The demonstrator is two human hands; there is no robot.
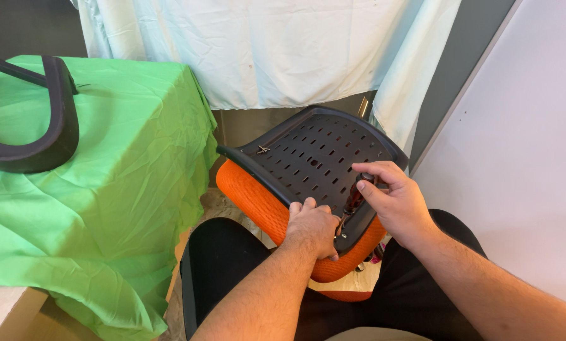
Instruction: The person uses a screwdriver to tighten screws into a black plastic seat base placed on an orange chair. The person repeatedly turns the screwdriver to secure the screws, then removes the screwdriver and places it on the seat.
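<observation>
The left hand (313, 228) presses on the upturned orange seat (264, 205), grasping nothing; the right hand (393, 199) grips a screwdriver (354, 201). Two loose screws (262, 149) lie unfitted.

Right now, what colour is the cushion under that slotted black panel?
Orange cushion, seen best in the head view.

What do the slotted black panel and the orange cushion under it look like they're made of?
The black panel looks like moulded hard plastic: a semi-matte surface with even rows of slots. The orange cushion looks like mesh fabric over padding, going by its fine weave and rounded edge.
</observation>
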